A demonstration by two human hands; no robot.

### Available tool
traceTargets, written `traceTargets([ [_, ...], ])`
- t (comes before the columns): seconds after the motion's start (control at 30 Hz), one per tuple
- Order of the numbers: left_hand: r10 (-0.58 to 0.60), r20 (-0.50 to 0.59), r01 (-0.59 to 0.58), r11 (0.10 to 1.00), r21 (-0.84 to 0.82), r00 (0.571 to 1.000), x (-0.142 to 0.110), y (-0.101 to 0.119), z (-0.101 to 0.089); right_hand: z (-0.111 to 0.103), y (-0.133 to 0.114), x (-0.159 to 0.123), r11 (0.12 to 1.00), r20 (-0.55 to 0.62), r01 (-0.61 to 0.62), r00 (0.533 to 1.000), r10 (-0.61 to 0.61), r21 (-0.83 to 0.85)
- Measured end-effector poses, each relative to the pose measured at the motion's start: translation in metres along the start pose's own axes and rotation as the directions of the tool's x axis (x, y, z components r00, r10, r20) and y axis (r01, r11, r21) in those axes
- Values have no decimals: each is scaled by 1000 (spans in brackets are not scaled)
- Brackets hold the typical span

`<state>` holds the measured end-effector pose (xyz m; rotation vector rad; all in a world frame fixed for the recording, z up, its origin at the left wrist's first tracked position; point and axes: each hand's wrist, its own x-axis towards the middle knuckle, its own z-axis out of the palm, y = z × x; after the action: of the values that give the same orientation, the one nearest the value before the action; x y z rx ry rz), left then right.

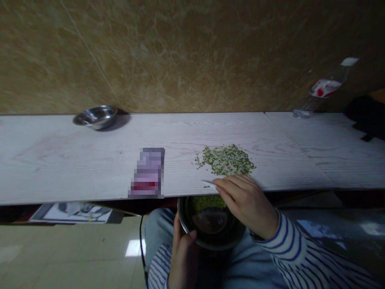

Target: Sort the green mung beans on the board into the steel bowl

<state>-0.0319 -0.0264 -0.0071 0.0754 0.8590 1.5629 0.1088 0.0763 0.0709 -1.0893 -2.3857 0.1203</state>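
Note:
My left hand [185, 249] grips the left rim of a large steel bowl [181, 216] on my lap, just below the table edge. Green mung beans [207, 202] lie along the far inside of this bowl; its near part is dark. My right hand [243, 200] is above the bowl's right side, closed on thin pointed tweezers [208, 182], mostly hidden by the fingers. Their tip points left over the table, near a few stray beans [206, 186]. Just beyond that hand, a pile of green beans mixed with white grains [228, 159] is spread on the table.
A phone [148, 172], its screen pixelated, lies left of the pile on the white wood-grain table [60, 160]. A small steel bowl [98, 117] stands near the wall at back left. At back right are a clear bottle [325, 88] and a black item [367, 116].

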Motion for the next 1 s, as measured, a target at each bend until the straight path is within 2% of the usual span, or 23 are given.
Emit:
traceTargets([
  [0.17, -22, 34, 22, 1000, -1, 999, 3, 1, -6, -4, -16, -9, 996, 35, 87, 996, -88, 21],
  [0.27, 6, 28, -6, 1000, 0, 1000, 9, -3, -12, -9, -13, -17, 995, 21, 98, 995, -98, 23],
  [0.5, 23, 83, -20, 999, -39, 996, 14, -15, -18, -4, 11, -8, 996, -142, -55, 989, 43, -76],
  [0.7, -50, 26, 51, 997, -52, 998, 10, -13, -19, 0, 27, 8, 984, -206, -115, 975, 86, -135],
  [0.83, -97, 6, 98, 994, -50, 995, 11, -10, -16, -2, 34, 17, 973, -143, -96, 988, 67, -212],
  [1.0, -120, -23, 119, 992, -38, 992, 11, -11, -12, 0, 26, 18, 961, -65, -33, 998, 16, -275],
])
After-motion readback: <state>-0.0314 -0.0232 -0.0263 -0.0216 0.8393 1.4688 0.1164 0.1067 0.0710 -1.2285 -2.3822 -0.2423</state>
